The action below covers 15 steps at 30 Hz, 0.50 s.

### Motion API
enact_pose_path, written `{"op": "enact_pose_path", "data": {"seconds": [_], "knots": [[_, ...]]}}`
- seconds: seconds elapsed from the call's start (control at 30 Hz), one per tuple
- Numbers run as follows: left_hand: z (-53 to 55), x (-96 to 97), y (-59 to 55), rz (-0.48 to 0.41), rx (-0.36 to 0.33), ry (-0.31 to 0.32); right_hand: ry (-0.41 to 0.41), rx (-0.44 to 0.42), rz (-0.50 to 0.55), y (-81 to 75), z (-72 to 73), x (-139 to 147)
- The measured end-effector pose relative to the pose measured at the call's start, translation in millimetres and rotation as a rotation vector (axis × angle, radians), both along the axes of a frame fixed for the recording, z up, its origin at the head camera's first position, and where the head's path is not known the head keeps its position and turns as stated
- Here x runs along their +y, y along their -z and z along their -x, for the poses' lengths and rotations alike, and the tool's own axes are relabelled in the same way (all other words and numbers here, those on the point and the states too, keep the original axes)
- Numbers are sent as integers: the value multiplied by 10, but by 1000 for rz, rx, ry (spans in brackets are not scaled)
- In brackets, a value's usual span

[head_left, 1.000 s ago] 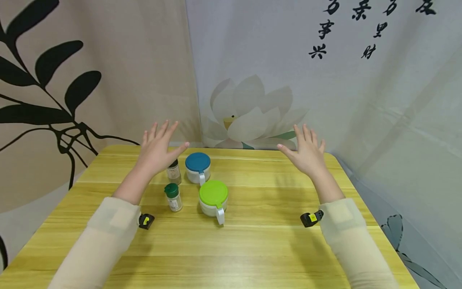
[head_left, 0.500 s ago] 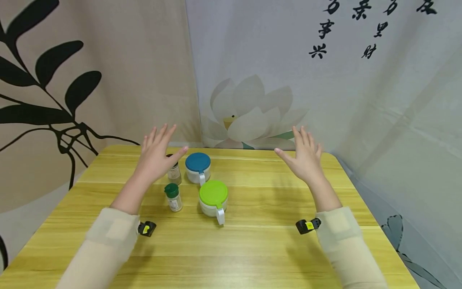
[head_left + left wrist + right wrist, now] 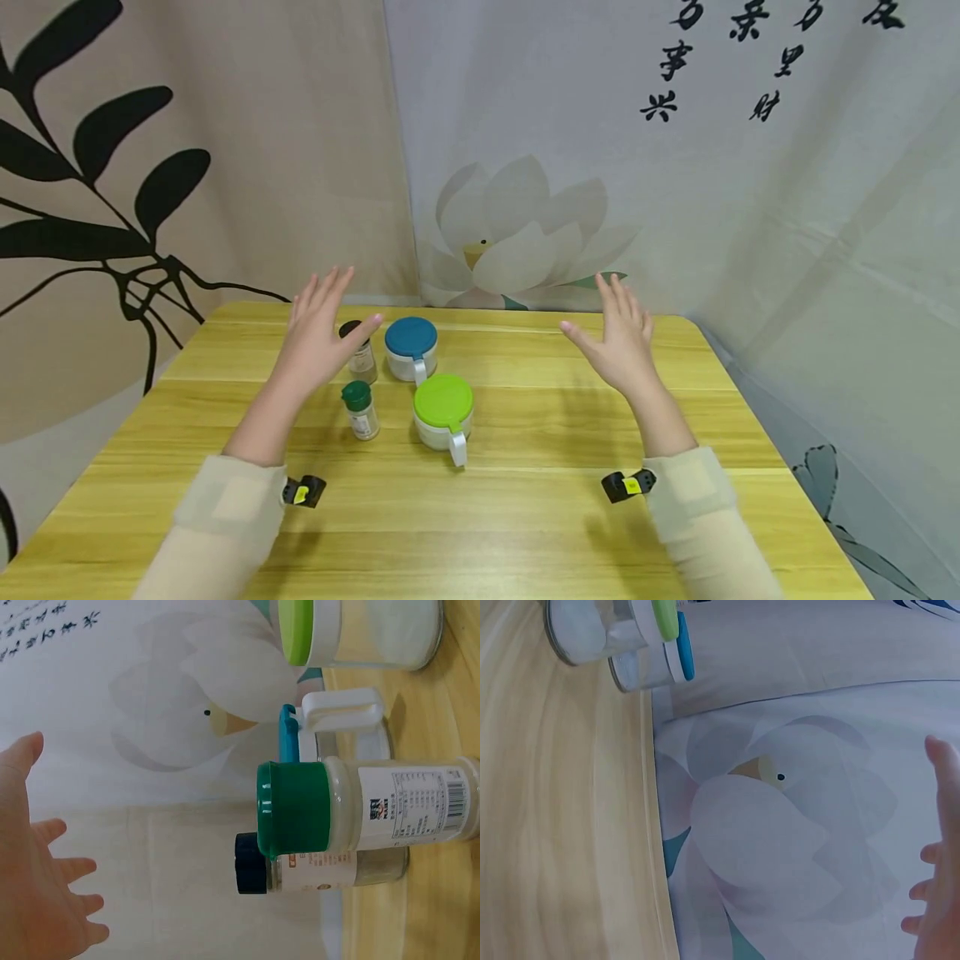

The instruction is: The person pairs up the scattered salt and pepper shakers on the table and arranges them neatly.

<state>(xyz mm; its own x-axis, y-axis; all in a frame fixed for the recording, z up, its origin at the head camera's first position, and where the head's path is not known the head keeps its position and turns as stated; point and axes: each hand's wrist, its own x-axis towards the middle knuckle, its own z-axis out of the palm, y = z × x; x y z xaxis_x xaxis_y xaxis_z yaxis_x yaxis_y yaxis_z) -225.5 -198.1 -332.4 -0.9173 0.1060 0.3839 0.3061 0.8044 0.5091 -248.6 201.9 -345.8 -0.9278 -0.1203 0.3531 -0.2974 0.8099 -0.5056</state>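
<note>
My left hand [image 3: 315, 342] hovers above the table with fingers spread, holding nothing, its thumb in front of a dark-capped seasoning jar [image 3: 363, 360]. Nearer to me stands a green-capped shaker jar [image 3: 362, 412], whose printed label shows in the left wrist view. To their right are two handled jars: one with a blue lid [image 3: 411, 337] at the back, one with a lime-green lid [image 3: 444, 403] in front. Both are upright and closed. Over on the right, my right hand [image 3: 622, 346] is raised with straight fingers, apart from every object.
The wooden table [image 3: 525, 517] reaches back to a hanging cloth [image 3: 525, 100] with a lotus print and black characters. A small black camera sits at each wrist, the left camera [image 3: 304, 492] and the right camera [image 3: 628, 485].
Both hands have drawn back slightly toward me and lower, the right one also drifting left. More of the dark-capped jar now shows beside the left thumb. The jars have stayed put.
</note>
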Motion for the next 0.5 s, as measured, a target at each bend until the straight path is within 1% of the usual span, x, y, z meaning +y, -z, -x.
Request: {"op": "enact_pose_path", "data": {"seconds": [0.13, 0.33, 0.5], "knots": [[-44, -4, 27, -27, 2, 2, -17, 8, 19, 54, -40, -36], [-109, -23, 104, -71, -1, 2, -35, 25, 48, 149, -82, -115], [-162, -22, 151, -107, -9, -2, -60, 44, 100, 201, -112, -165]]}}
